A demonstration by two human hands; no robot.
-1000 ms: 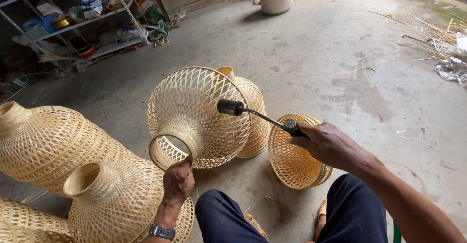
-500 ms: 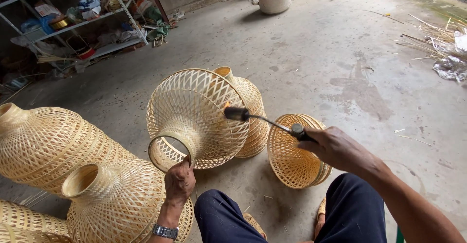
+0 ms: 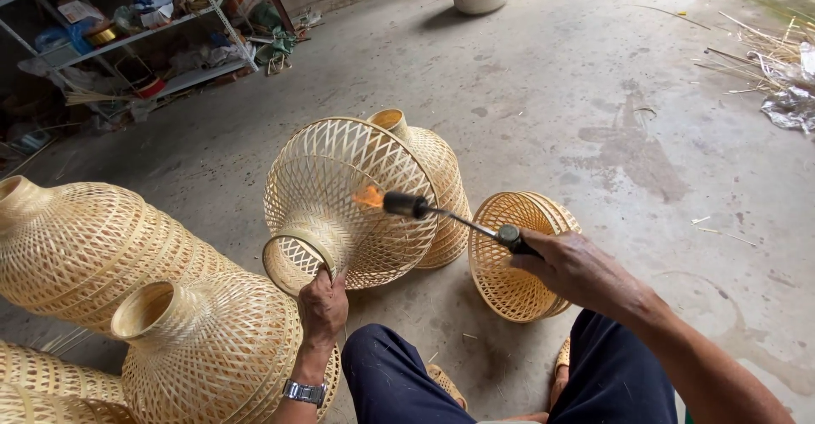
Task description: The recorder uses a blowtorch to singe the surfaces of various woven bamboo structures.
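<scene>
We see concrete floor (image 3: 594, 93), rough, stained; six woven bamboo shades, open lattice; ours, bell-shaped shade (image 3: 340, 195), held tilted above floor; left hand (image 3: 323, 305) clenched on its neck ring; right hand (image 3: 569, 267) grips thin black torch (image 3: 450, 216), flame at lattice

**One head camera, looking down and forward**

A single view is looking from the person's head, tilting down over the knees toward the concrete floor (image 3: 594, 93). It is sitting close above both hands, left hand (image 3: 323, 307) and right hand (image 3: 573, 267), and is facing outward far enough to be taking in the shelf (image 3: 127, 42) at upper left.
</scene>
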